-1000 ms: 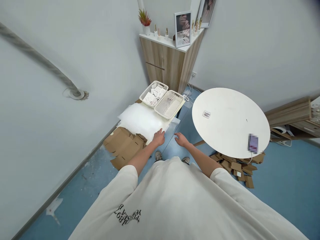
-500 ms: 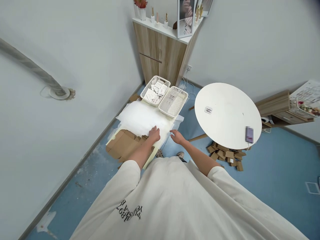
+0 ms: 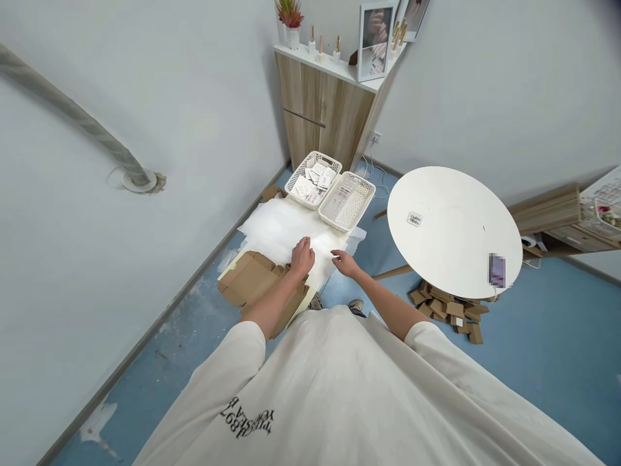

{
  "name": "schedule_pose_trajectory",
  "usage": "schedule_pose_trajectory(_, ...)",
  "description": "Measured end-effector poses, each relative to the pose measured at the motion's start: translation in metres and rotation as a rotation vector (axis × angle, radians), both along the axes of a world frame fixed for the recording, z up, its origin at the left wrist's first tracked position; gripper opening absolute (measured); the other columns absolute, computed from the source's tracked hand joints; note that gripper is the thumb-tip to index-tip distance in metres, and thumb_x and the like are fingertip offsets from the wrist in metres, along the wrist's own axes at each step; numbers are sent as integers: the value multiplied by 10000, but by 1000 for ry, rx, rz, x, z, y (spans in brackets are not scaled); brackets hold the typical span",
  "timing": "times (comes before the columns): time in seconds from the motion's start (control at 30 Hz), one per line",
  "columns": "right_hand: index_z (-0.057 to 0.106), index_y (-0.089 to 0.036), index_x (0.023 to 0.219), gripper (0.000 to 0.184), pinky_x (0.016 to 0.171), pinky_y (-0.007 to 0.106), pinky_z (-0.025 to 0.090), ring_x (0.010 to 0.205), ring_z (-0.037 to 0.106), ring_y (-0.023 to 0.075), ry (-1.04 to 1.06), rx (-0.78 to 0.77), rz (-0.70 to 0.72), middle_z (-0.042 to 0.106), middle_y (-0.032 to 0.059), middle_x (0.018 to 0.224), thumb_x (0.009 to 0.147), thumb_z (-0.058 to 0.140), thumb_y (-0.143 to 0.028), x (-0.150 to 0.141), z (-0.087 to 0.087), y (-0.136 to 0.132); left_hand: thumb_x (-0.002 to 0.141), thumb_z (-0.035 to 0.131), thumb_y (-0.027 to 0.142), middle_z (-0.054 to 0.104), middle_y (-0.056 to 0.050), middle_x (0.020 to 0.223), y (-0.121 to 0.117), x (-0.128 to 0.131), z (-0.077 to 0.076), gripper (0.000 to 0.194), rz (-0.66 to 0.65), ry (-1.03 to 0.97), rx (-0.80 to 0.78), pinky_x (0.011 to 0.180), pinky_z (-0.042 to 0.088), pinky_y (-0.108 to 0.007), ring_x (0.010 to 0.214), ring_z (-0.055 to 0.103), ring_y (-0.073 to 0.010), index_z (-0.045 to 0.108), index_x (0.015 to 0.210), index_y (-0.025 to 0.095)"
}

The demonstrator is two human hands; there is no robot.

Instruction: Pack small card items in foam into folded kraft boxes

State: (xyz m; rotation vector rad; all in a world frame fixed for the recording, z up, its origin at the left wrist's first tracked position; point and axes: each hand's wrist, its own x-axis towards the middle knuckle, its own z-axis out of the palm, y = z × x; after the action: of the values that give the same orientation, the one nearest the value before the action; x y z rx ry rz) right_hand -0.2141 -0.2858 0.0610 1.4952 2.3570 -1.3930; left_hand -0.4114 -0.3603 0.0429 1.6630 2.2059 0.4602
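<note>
Two bare hands: left hand [image 3: 303, 257], fingers close together, over thin white translucent sheets [image 3: 276, 223]; right hand [image 3: 345, 264], fingers loosely bent, nearby. Sheets lie between white perforated plastic baskets [image 3: 332, 222] and flat brown cardboard [image 3: 250, 278]. Probably best handled singly, by an edge. Whether either grips: cannot tell. Left forearm [image 3: 274, 301] hides some cardboard.

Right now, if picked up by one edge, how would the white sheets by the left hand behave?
The white sheets would probably flop, since their edges look thin. They're likely light for their size, being so flat, and may slide, their edges overlapping unevenly.
</note>
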Motion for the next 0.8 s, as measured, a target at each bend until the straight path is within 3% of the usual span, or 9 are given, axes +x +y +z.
schedule_pose_trajectory(0.1,421,-239,1537,549,973,341,524,1143,656,218,125,0,-79,615,112,1401,1005,466,-366,-20,10,8,1017,329,201,418,-139,1574,-7,1,11,553,-75,-15,43,1128,401,-423,1426,424,-275,332,1569,163)
schedule_pose_trajectory(0.2,296,-259,1599,651,992,362,518,1108,667,218,161,60,-164,617,106,1393,995,478,-418,-33,19,19,1010,331,192,427,-119,1578,-17,10,17,551,-257,-36,83,1154,374,-426,1435,420,-251,359,1560,176)
schedule_pose_trajectory(0.33,501,-217,1488,566,1064,385,480,1094,655,231,146,190,-195,626,88,1379,926,487,-281,-31,26,35,1014,364,240,427,-109,1583,-28,31,21,523,-485,-68,101,1178,346,-438,1438,424,-241,394,1535,208)
schedule_pose_trajectory(0.4,572,-204,1425,548,1087,391,467,1094,649,231,153,244,-218,620,86,1385,889,458,-221,-21,27,42,1025,371,281,411,-114,1591,-28,40,22,494,-480,-76,90,1173,351,-447,1445,416,-249,414,1513,219)
schedule_pose_trajectory(0.53,557,-195,1440,587,1102,414,459,1140,629,251,165,309,-293,590,97,1417,865,437,-203,10,33,54,1029,367,297,378,-112,1607,-12,54,23,470,-403,-72,58,1164,357,-460,1448,405,-259,417,1492,228)
schedule_pose_trajectory(0.8,482,-141,1499,658,1161,415,414,1338,516,284,157,346,-518,537,125,1465,844,462,-206,101,40,93,1033,351,324,317,-110,1638,51,106,26,505,-463,-15,95,1173,336,-447,1458,372,-274,370,1525,213)
